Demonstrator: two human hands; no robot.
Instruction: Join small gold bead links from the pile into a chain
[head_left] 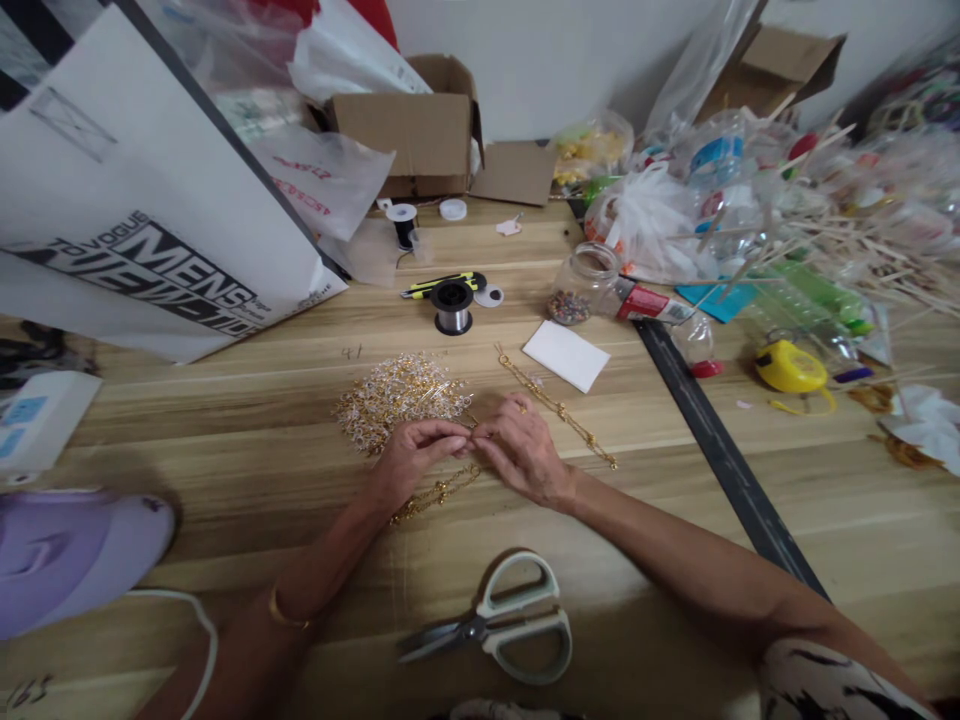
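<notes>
Clock positions refer to the meeting fingertips of the left hand (409, 455) and right hand (525, 450), above the tabletop (645, 420). A pile of small parts (397, 400) lies at 10 o'clock; the wire spool (453, 318) stands at 12, just before the utility knife (429, 288). One chain (561, 410) lies at 2, another (441, 490) at 7. The jar (592, 270) stands at 1, beads (568, 307) inside. The scissors (474, 628) lie at 6.
</notes>
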